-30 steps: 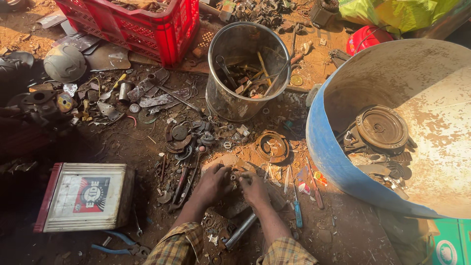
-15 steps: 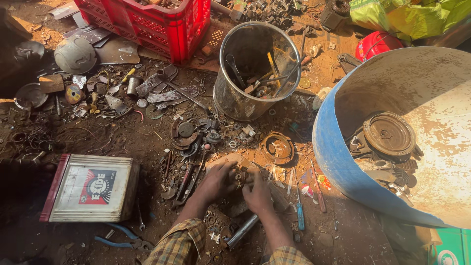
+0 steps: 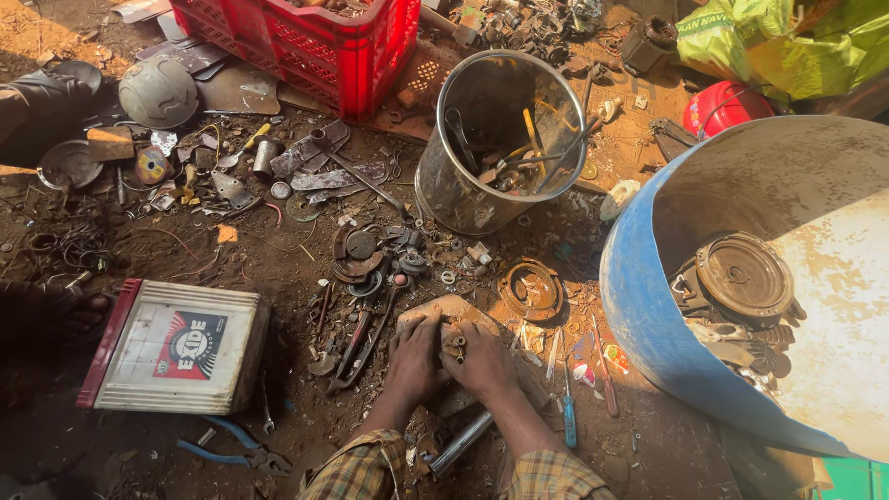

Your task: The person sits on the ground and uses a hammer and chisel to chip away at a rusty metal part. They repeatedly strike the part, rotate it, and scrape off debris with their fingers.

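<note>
**A:** Where are the hands, and what are they holding?

**B:** Both hands meet low in the middle of the dirt ground (image 3: 278,268). The left hand (image 3: 414,356) and right hand (image 3: 483,359) are closed together around one small rusty metal part (image 3: 454,341), resting on a flat worn block (image 3: 444,307). The part is too hidden by fingers to tell which way its long axis runs.

**A:** What lies close by?

**B:** One steel rod (image 3: 460,443) lies between the forearms, slanting from lower left to upper right. Just right of the hands, two screwdrivers (image 3: 568,407) point roughly away from the person. Left of the hands sit dark wrenches (image 3: 356,344).

**A:** And farther out?

**B:** One metal bucket (image 3: 500,139) of scrap stands beyond the hands, one red crate (image 3: 319,42) at the far edge, one blue drum (image 3: 648,315) on its side at right, one boxy white battery (image 3: 176,344) at left. Blue-handled pliers (image 3: 231,444) lie near it. Loose scrap crowds the ground between.
</note>
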